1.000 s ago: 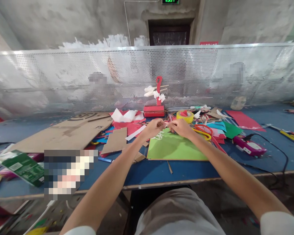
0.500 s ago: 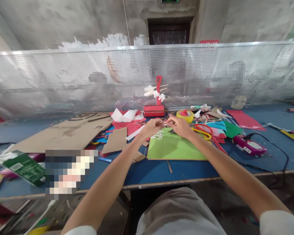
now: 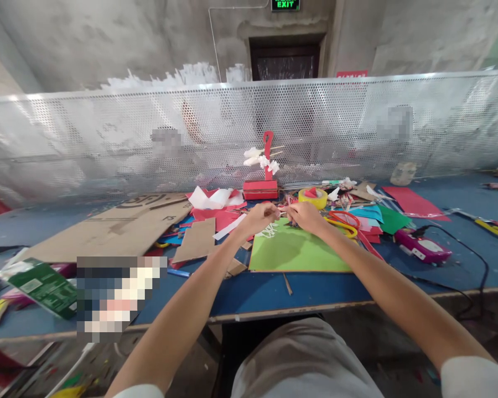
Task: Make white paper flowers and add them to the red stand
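Observation:
My left hand (image 3: 260, 216) and my right hand (image 3: 305, 214) meet above the far edge of a green sheet (image 3: 299, 250) on the blue table (image 3: 274, 293). Both hands pinch a small thin white piece (image 3: 283, 210) held between their fingertips. White scraps (image 3: 269, 231) lie on the green sheet just under my left hand. A red stand with white tufts on sticks (image 3: 264, 171) stands upright behind the hands.
Cardboard sheets (image 3: 116, 226) lie at the left, a green packet (image 3: 41, 284) near the left front edge. Yellow tape roll (image 3: 313, 197), orange scissors (image 3: 343, 221), coloured paper (image 3: 382, 218), a magenta glue gun (image 3: 421, 247) with black cable lie right. A perforated metal screen (image 3: 108, 138) backs the table.
The hands stay together over the green sheet; my right hand shifted slightly between frames and the view tilted a little. The pinch on the small piece holds.

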### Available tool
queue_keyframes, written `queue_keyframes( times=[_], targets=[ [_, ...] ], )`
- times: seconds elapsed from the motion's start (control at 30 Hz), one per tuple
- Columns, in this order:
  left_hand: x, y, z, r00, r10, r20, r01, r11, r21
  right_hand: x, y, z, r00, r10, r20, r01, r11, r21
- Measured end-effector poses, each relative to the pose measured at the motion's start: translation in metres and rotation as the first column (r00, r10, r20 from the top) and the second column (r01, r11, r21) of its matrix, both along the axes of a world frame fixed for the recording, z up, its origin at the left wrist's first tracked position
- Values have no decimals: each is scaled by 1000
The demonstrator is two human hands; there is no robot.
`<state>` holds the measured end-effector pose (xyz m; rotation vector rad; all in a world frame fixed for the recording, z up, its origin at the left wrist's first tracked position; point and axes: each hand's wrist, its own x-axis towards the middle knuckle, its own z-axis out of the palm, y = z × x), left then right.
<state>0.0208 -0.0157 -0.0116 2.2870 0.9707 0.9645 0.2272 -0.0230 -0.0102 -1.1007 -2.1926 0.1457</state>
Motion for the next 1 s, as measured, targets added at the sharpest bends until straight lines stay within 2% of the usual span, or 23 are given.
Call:
queue_keyframes(
  times=[0.13, 0.33, 0.77, 1.0],
  targets=[
    [-1, 2, -2, 1000, 1, 2, -1, 1000, -25, 1, 0, 1, 999, 23, -22, -23, 1000, -2],
    [-4, 5, -4, 998, 6, 58, -3, 999, -51, 0, -2, 0, 982, 98, -159, -97, 995, 9],
    [-4, 4, -1, 997, 16, 74, -10, 996, -90, 1, 1, -2, 999, 10, -48, -6, 997, 80],
    [-2, -2, 5, 998, 9, 64, -5, 998, -59, 3, 1, 1, 998, 34, -47, -35, 999, -15]
  ],
)
